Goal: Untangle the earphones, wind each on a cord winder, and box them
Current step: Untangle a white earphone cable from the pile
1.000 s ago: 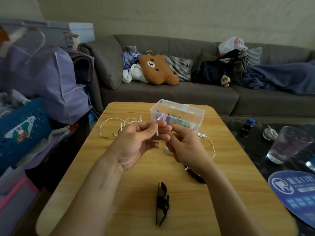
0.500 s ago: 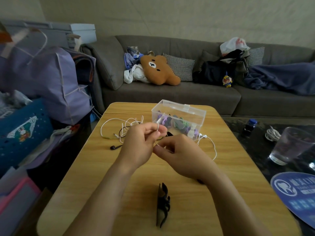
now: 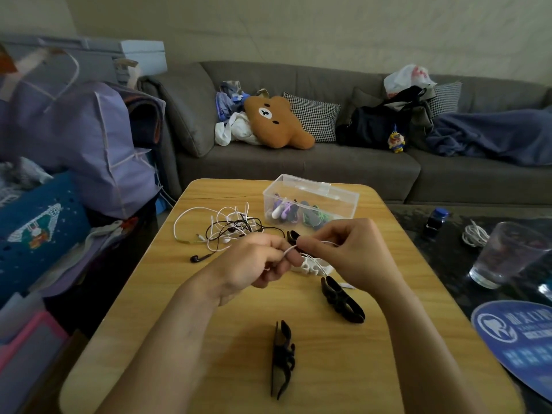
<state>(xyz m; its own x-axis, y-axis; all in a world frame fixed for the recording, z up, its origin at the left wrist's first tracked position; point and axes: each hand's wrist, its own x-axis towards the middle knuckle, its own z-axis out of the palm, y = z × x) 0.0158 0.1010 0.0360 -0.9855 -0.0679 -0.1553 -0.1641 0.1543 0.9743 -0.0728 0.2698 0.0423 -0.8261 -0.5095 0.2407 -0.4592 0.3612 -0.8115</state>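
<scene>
Both hands up over the middle of the wooden table [image 3: 185,297]. Left hand [image 3: 254,264] has fingers curled, pinching a white earphone cord [image 3: 289,250]; right hand [image 3: 349,252] pinches the same cord just to the right, thumb and forefinger pressed together on it. Short stretch of cord runs between the two hands.

White cord winder [image 3: 310,265] lies on the table just under the hands, cord trailing onto it. Tangle of white and black earphones [image 3: 230,225] sits far-left of the hands, one black earbud [image 3: 195,258] lying out at its near-left edge.

Clear plastic box [image 3: 310,201] at the far side of the table, wound cords inside. Two black winders: one near-right of the hands [image 3: 343,300], one near centre [image 3: 282,360].

Glass [image 3: 504,252] on the dark side table to the right.
</scene>
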